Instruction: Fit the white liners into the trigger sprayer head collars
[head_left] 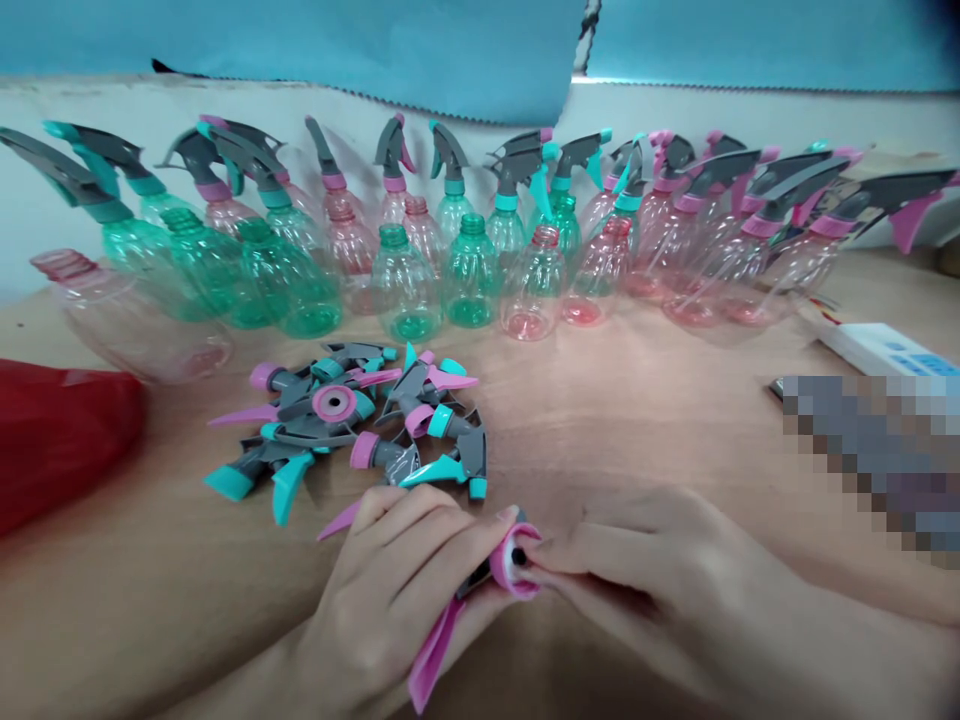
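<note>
My left hand (405, 590) is wrapped round a grey spray trigger head with a pink collar (534, 578) and a pink trigger (435, 655). The collar's open end faces right, showing a white inside and a dark centre. At that opening are the pinched thumb and fingertips of my right hand (652, 565); whatever lies between them is hidden. Just beyond my left hand lies a pile of loose spray trigger heads (300, 435), grey with pink or teal parts.
Open-necked bottles, green (471, 275) and pink (532, 285), stand in front of bottles fitted with trigger heads (750, 255) along the wall. A red bag (67, 430) lies at left. To the right are a white box (892, 348) and a blurred-out object (877, 460).
</note>
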